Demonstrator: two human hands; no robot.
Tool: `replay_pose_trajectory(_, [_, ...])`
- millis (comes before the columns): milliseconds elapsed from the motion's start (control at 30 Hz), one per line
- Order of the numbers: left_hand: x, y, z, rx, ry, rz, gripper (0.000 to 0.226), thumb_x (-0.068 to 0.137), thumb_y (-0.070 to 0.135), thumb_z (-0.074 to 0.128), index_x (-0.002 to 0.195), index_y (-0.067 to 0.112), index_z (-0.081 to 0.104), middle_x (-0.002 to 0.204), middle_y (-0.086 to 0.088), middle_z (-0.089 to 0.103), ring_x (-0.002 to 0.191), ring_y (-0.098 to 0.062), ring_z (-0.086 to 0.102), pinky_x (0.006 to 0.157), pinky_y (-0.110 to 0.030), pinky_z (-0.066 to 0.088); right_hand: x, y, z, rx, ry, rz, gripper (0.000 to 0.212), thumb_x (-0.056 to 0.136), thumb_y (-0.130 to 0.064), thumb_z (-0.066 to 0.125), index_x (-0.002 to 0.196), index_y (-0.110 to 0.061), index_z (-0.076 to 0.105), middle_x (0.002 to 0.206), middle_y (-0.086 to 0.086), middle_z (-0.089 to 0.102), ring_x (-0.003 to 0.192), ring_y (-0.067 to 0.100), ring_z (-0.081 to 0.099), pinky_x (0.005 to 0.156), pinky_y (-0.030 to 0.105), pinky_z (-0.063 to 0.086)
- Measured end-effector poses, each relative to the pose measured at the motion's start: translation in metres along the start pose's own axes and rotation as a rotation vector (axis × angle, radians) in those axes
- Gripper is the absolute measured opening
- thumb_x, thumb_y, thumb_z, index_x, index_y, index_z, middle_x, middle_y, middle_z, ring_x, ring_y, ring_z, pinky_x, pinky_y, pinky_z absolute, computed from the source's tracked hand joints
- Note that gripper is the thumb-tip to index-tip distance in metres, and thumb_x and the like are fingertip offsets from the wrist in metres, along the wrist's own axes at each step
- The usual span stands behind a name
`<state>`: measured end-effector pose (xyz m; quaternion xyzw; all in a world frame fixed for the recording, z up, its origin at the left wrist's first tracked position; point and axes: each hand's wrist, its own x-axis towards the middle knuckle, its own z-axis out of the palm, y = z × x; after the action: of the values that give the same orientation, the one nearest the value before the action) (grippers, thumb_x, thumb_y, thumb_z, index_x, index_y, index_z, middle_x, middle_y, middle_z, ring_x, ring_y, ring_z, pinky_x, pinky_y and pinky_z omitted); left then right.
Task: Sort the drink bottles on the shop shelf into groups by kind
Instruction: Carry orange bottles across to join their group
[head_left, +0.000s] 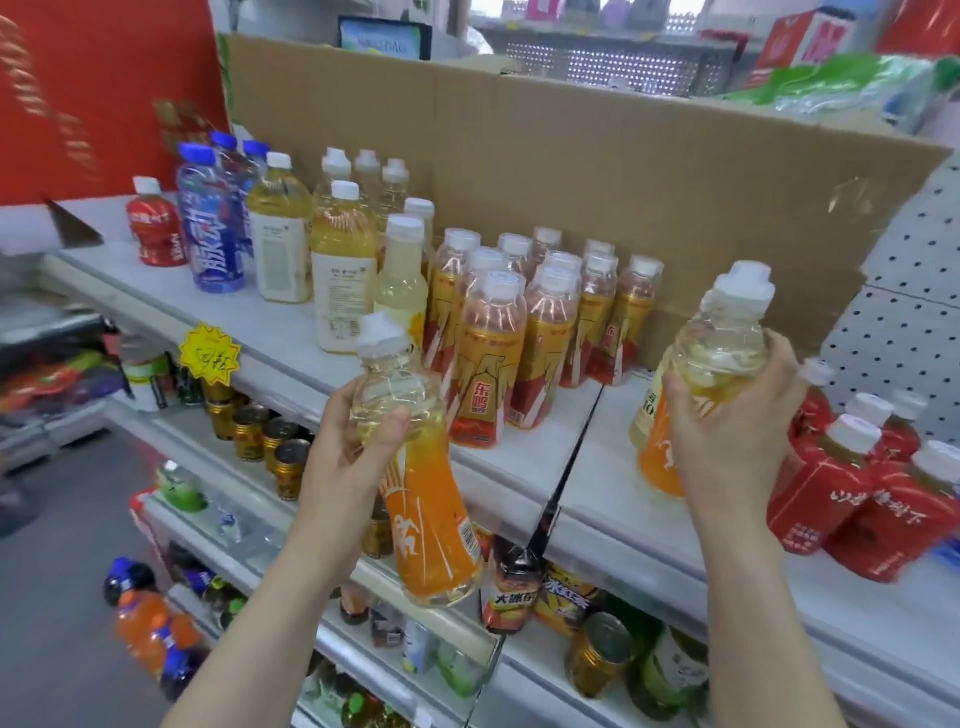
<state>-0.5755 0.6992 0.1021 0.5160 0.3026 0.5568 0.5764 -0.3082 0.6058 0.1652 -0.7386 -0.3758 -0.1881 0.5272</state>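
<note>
Two orange-label bottles, pale yellow liquid, white caps, one per hand.

- Left bottle (415, 467): held out past the front lip of the top shelf (291, 332), over the lower tiers, tilted with its cap leaning left.
- Right bottle (706, 374): held over the bare stretch of board right of the seam (576, 452), tilted with its cap to the right. Contact between base and board cannot be made out.

Room:
- The bare stretch is bounded on the left by the gold-and-red bottle cluster (498, 332) and on the right by the red-label bottles (852, 499).
- It is closed at the back by a cardboard sheet (623, 171).
- An open strip of board is seen along the front edge, ahead of the tall pale bottles (337, 260) and the blue bottles (213, 228).

Hands:
- Left hand (353, 447): wrapped round the bottle's upper body from the left, thumb laid across the front, forearm rising from below.
- Right hand (737, 426): closed round the bottle's middle from the right, fingers curled over its shoulder.

Lower tier: gold cans (270, 441) are packed beneath a yellow starburst tag (209, 355).
</note>
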Motion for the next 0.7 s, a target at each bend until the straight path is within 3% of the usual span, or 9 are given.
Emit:
replay_pose_trajectory(100, [0.001, 0.004, -0.017, -0.023, 0.047, 0.007, 0.069, 0.063, 0.06, 0.073, 0.126, 0.038, 0.056, 0.114, 0.004, 0.072, 0.104, -0.022, 0.07, 0.078, -0.041, 0.055, -0.014, -0.036, 0.002, 0.073, -0.087, -0.166, 0.077, 0.088, -0.034, 0.073, 0.15, -0.015, 0.031, 0.139, 0.011, 0.043, 0.125, 0.018, 0.04, 0.094, 0.028, 0.035])
replay_pose_trajectory(233, [0.012, 0.017, -0.046, -0.067, 0.105, 0.031, 0.045, 0.081, 0.044, 0.076, 0.121, 0.039, 0.056, 0.112, 0.005, 0.072, 0.099, -0.016, 0.071, 0.068, -0.027, 0.056, -0.04, -0.094, 0.026, 0.149, -0.251, -0.285, 0.078, 0.089, -0.046, 0.067, 0.152, -0.017, 0.03, 0.139, -0.002, 0.044, 0.119, 0.002, 0.038, 0.093, 0.017, 0.029])
replay_pose_trajectory(300, [0.022, 0.023, -0.069, -0.076, 0.131, 0.048, 0.054, 0.081, 0.044, 0.075, 0.128, 0.031, 0.054, 0.115, 0.003, 0.071, 0.101, -0.017, 0.07, 0.067, -0.025, 0.055, -0.057, -0.12, 0.052, 0.193, -0.328, -0.31, 0.078, 0.09, -0.05, 0.065, 0.153, -0.021, 0.029, 0.144, -0.005, 0.042, 0.128, 0.005, 0.039, 0.098, 0.019, 0.03])
replay_pose_trajectory(400, [0.041, 0.033, -0.118, -0.068, 0.152, 0.071, 0.074, 0.072, 0.052, 0.073, 0.137, 0.025, 0.05, 0.12, 0.0, 0.07, 0.109, -0.023, 0.067, 0.077, -0.034, 0.053, -0.08, -0.156, 0.098, 0.258, -0.403, -0.286, 0.078, 0.09, -0.051, 0.066, 0.153, -0.024, 0.029, 0.149, -0.005, 0.043, 0.138, 0.012, 0.04, 0.107, 0.03, 0.036])
replay_pose_trajectory(600, [0.087, 0.062, -0.228, 0.033, 0.202, 0.115, 0.039, 0.075, 0.059, 0.073, 0.112, 0.053, 0.059, 0.112, 0.017, 0.07, 0.117, -0.014, 0.063, 0.099, -0.041, 0.049, -0.117, -0.235, 0.192, 0.443, -0.431, -0.137, 0.077, 0.086, -0.053, 0.07, 0.148, -0.026, 0.034, 0.142, -0.008, 0.053, 0.131, 0.011, 0.051, 0.108, 0.043, 0.044])
replay_pose_trajectory(700, [0.114, 0.079, -0.275, 0.105, 0.214, 0.108, 0.035, 0.076, 0.063, 0.073, 0.107, 0.062, 0.056, 0.111, 0.024, 0.069, 0.114, -0.009, 0.064, 0.104, -0.048, 0.048, -0.13, -0.272, 0.234, 0.491, -0.427, -0.087, 0.078, 0.084, -0.06, 0.069, 0.147, -0.032, 0.033, 0.144, -0.01, 0.052, 0.132, 0.014, 0.051, 0.108, 0.047, 0.044])
